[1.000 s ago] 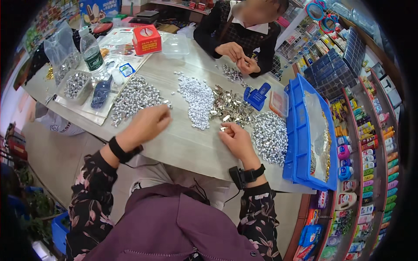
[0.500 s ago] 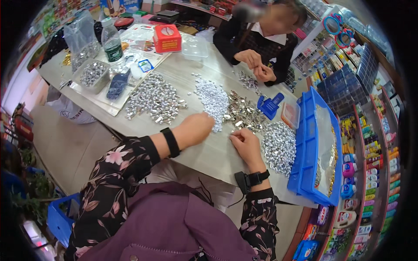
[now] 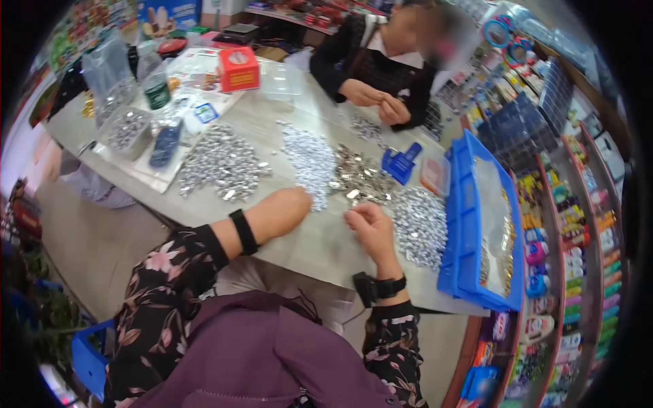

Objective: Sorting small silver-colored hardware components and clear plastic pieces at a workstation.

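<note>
My left hand (image 3: pixel 280 212) is curled closed at the near end of a pile of small white beads (image 3: pixel 307 160); its fingertips are hidden. Thumb and forefinger of my right hand (image 3: pixel 373 230) are pinched together over the table, just short of a pile of shiny silver metal pieces (image 3: pixel 359 170). Whatever either hand holds is too small or hidden to make out. Right of my right hand lies a heap of silver-white beads (image 3: pixel 420 230). A wider pile of silver pieces (image 3: pixel 221 162) spreads beyond my left forearm.
A blue plastic tray (image 3: pixel 457 234) stands along the table's right edge, next to a blue plastic piece (image 3: pixel 401 163) and a clear container (image 3: pixel 435 173). Far left are a tub of beads (image 3: pixel 128 129), a bottle (image 3: pixel 156 92) and a red box (image 3: pixel 238 68). Opposite, a co-worker's hands (image 3: pixel 377 102) are together.
The view has shifted, so the table and piles sit further left in the picture. Both my hands keep about the same places beside the piles. The co-worker's head has turned.
</note>
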